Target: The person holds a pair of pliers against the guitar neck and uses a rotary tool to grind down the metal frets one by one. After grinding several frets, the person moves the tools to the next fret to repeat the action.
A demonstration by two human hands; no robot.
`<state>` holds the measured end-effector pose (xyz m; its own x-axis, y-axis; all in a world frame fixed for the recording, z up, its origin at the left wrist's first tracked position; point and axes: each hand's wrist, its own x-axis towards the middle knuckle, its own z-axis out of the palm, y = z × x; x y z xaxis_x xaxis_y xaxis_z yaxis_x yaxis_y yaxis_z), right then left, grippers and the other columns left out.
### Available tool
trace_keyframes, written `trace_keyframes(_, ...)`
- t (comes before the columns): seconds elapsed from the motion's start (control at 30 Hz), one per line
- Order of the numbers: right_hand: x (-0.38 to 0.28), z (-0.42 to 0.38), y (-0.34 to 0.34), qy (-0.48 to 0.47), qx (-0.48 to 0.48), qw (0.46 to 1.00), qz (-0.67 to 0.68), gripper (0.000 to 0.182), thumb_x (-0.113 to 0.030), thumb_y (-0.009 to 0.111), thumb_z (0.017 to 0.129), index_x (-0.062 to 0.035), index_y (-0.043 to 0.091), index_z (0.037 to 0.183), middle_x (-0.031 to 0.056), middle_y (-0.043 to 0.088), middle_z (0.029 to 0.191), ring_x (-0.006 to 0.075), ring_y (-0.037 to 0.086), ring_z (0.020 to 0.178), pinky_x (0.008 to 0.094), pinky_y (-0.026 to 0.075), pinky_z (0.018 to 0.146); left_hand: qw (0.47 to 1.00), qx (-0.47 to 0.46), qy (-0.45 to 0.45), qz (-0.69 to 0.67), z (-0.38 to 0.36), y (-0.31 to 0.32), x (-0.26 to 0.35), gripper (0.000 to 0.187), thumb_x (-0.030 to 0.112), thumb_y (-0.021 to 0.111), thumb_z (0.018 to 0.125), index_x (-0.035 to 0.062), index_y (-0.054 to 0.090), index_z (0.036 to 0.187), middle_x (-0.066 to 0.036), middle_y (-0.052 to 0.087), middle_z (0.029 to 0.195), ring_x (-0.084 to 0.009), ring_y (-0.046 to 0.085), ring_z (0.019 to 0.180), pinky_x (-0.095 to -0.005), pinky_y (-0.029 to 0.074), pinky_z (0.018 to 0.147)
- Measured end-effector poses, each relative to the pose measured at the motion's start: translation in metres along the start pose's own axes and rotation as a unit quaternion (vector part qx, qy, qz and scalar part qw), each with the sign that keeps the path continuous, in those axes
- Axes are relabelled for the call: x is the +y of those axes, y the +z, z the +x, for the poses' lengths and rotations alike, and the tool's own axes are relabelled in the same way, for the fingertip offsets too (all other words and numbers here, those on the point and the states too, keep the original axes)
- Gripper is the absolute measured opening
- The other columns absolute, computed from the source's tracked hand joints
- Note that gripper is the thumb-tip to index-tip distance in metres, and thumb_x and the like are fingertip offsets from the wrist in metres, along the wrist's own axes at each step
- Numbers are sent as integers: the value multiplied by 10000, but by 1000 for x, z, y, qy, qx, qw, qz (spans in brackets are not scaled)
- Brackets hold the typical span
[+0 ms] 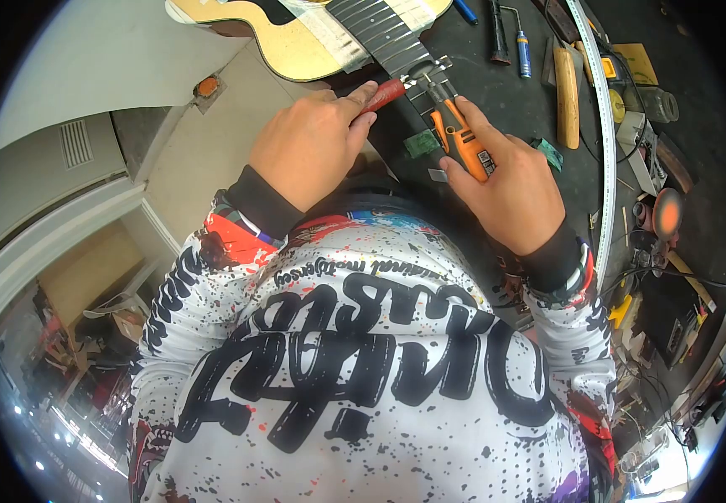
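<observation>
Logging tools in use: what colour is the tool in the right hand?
The right hand holds a mostly orange tool, best seen in the head view.

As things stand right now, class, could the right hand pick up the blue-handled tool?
Probably not at once: the right hand is occupied with the orange-handled tool. Were that set down, the way looks free, since nothing seems to lie between the hand and the blue-handled tool.

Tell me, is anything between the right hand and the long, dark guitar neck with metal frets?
Only the orange-handled metal tool held in the bare right hand; nothing else visible stands between that hand and the dark fretted guitar neck.
</observation>
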<state>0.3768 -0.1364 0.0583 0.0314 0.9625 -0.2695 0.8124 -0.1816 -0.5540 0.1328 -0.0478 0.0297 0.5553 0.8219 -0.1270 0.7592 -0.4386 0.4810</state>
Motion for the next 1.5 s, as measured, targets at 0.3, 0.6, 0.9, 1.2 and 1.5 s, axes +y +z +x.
trace_keyframes(0.3,4,0,1,-1,9,1000,-2,698,-313,823,912,-210,607,1567,230,726,887,437,745,821,507,601,762,1000,7,9,-10,-4,4,-7,352,234,716,1038,70,765,1347,-214,765,958,-412,711,810,-487,566,740)
trace_keyframes(0.6,0,-4,5,3,2,1000,-8,697,-324,820,916,-235,601,1572,224,722,882,445,744,815,511,599,745,1000,15,9,-12,-8,7,-10,377,240,728,1035,88,756,1378,-193,701,824,-384,679,757,-484,537,705)
trace_keyframes(0.9,-11,-7,7,6,-15,1000,-14,693,-314,817,921,-232,599,1574,238,723,903,450,746,818,510,603,751,999,32,18,-17,-12,13,-16,393,241,726,1038,95,745,1402,-186,685,812,-371,668,760,-478,531,709)
trace_keyframes(1.2,-20,-10,10,-3,1,999,-34,716,-238,847,905,-180,604,1576,229,723,876,409,727,779,467,573,734,998,49,25,-28,-18,17,-23,406,243,730,1038,115,737,1423,-168,678,829,-359,670,753,-463,537,703)
trace_keyframes(1.5,-17,-10,14,-8,21,999,-48,719,-250,848,908,-178,599,1579,210,699,835,403,717,744,467,565,706,996,69,34,-41,-21,27,-29,411,240,743,1031,135,740,1428,-154,675,821,-343,668,745,-456,543,697)
